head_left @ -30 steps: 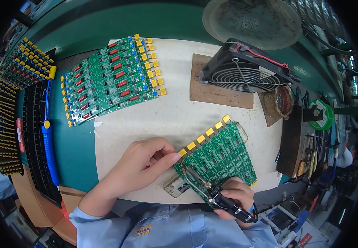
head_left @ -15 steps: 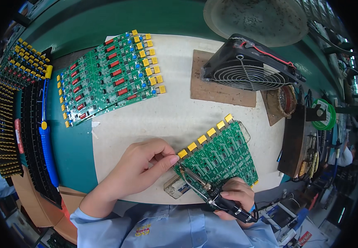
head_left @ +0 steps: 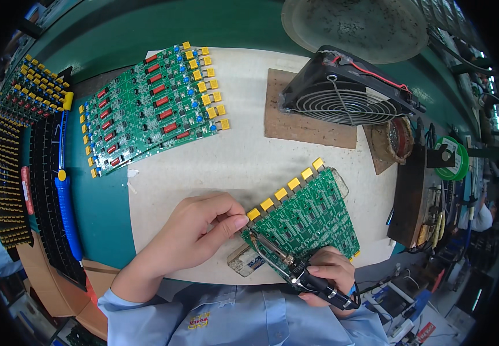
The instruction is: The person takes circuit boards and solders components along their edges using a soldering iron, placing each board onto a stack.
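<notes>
green circuit board (head_left: 307,222) w/ yellow parts | black soldering iron (head_left: 295,268) | green board panel (head_left: 151,109) w/ red, blue, yellow parts | black fan (head_left: 347,86), red wire | beige mat (head_left: 232,161) | light-blue sleeve (head_left: 226,317)

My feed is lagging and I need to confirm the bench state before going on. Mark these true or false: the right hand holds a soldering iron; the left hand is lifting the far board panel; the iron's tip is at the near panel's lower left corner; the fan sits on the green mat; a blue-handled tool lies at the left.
1. The right hand holds a soldering iron. True.
2. The left hand is lifting the far board panel. False: that panel lies untouched; the left hand pinches at the near panel.
3. The iron's tip is at the near panel's lower left corner. True.
4. The fan sits on the green mat. False: it stands on a brown board.
5. A blue-handled tool lies at the left. True.
</notes>
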`<action>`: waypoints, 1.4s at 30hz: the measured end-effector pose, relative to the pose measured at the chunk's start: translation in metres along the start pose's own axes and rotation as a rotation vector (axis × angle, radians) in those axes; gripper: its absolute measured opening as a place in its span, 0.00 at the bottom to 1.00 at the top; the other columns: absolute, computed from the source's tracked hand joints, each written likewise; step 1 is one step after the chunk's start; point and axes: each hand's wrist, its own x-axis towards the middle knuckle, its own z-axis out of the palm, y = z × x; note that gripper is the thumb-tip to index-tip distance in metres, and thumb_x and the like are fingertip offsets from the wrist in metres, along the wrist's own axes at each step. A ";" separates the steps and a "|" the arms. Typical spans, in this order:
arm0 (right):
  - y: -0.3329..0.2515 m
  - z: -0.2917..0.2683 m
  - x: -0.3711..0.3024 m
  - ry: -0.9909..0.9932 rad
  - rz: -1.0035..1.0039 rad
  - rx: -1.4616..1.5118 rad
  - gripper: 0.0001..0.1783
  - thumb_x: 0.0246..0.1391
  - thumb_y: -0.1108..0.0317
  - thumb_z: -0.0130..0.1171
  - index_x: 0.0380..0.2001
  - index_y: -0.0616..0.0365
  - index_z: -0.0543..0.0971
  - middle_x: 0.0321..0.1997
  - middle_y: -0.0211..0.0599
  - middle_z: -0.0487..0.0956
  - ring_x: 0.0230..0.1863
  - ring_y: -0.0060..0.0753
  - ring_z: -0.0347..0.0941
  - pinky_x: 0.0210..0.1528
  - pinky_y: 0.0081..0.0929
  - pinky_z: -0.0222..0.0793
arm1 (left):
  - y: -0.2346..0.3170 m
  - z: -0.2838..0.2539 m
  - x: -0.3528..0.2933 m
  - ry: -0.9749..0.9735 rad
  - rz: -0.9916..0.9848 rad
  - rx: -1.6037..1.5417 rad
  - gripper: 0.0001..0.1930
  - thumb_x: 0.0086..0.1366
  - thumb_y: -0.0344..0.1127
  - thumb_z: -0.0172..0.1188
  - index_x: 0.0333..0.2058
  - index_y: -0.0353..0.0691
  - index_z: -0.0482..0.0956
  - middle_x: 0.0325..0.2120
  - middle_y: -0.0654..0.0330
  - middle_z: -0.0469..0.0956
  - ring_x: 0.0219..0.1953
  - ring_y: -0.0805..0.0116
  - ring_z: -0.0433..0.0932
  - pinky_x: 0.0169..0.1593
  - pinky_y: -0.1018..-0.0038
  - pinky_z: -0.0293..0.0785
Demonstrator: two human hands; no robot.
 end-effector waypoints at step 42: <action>-0.006 0.002 0.007 -0.063 -0.006 -0.013 0.21 0.34 0.66 0.71 0.36 0.60 0.78 0.25 0.35 0.77 0.24 0.30 0.71 0.34 0.25 0.68 | 0.006 0.001 -0.003 0.079 0.017 0.156 0.07 0.59 0.27 0.57 0.23 0.34 0.74 0.18 0.63 0.72 0.17 0.77 0.61 0.22 0.83 0.56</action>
